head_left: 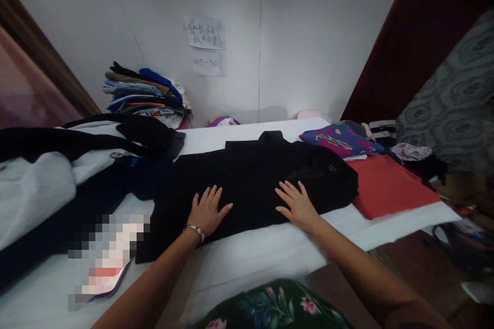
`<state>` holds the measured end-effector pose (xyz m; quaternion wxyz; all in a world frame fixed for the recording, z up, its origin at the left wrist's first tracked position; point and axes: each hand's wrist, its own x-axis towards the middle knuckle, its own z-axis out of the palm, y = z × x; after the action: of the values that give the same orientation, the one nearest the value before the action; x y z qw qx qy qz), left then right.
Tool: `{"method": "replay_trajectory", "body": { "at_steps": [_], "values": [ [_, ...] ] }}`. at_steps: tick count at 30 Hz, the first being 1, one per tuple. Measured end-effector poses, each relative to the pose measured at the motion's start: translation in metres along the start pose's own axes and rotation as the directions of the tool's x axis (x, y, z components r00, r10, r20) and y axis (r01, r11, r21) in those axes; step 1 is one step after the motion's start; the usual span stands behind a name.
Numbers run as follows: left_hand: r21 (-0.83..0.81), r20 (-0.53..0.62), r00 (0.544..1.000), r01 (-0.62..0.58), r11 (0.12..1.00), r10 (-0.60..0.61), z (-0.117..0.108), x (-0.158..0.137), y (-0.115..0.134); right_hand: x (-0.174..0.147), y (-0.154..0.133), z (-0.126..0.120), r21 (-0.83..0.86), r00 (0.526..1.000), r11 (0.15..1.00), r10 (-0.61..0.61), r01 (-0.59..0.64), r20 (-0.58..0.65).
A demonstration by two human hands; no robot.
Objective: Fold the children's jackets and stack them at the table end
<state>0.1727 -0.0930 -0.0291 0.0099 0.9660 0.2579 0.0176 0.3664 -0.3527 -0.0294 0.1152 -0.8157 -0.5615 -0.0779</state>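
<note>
A black long garment (247,175) lies spread across the white-covered table, its narrow collar-like part pointing toward the wall. On its left half my left hand (207,211) rests flat, fingers spread, with a bracelet at the wrist. My right hand (297,204) also lies flat on the garment, further right, fingers apart. Neither hand grips anything. Small light marks show on the garment's right part. Whether sleeves are tucked beneath it I cannot tell.
Black, white and navy clothes (92,164) are heaped at the left. A folded stack of clothes (144,92) stands by the wall. To the right lie a red folded cloth (389,185) and a purple patterned garment (339,139). Paper notes (208,43) hang on the wall.
</note>
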Motion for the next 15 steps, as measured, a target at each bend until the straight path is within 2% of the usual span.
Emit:
{"method": "replay_trajectory", "body": {
  "at_steps": [3,8,15],
  "values": [
    [0.027,0.016,1.0,0.018,0.999,-0.018,-0.003,0.001,0.002,-0.021,0.019,-0.007,-0.083,0.999,0.996,0.026,-0.03,-0.044],
    [0.048,0.021,1.0,0.019,0.999,-0.02,-0.003,0.003,0.001,-0.052,0.064,-0.016,-0.228,0.987,0.962,0.132,-0.15,-0.092],
    [0.04,0.02,0.999,0.024,0.999,-0.024,-0.002,0.003,0.002,-0.026,0.089,-0.006,-0.153,0.974,0.965,0.222,-0.212,0.048]
  ]
}}
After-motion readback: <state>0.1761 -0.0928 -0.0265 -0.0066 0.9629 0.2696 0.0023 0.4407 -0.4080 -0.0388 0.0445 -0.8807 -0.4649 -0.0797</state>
